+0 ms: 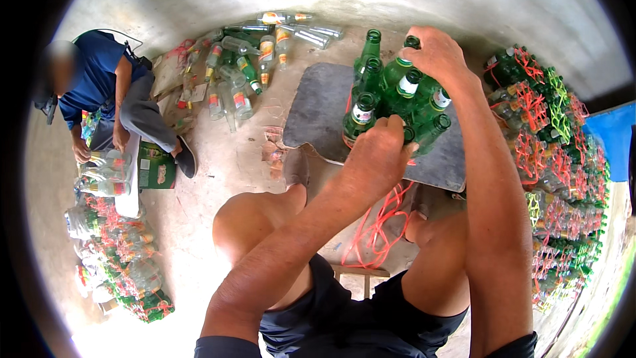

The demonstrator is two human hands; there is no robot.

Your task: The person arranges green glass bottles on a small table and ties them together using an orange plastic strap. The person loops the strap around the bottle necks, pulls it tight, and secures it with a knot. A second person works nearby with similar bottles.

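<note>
A tight cluster of several green glass bottles (405,86) stands upright on a dark grey board (318,103) in front of my knees. On its far right side my right hand (434,53) is closed round the neck of one bottle. My left hand (381,149) is closed at the neck of a near bottle, and its fingertips are partly hidden. Pinkish-red plastic cord (379,229) hangs in loose loops below the board's near edge. A strand of red shows low on the bottles.
Loose clear and green bottles (242,59) lie along the wall at far left. Bundles tied with coloured cord are stacked at right (543,172) and lower left (126,252). Another person (109,86) sits at left, handling clear bottles beside a green carton (156,166).
</note>
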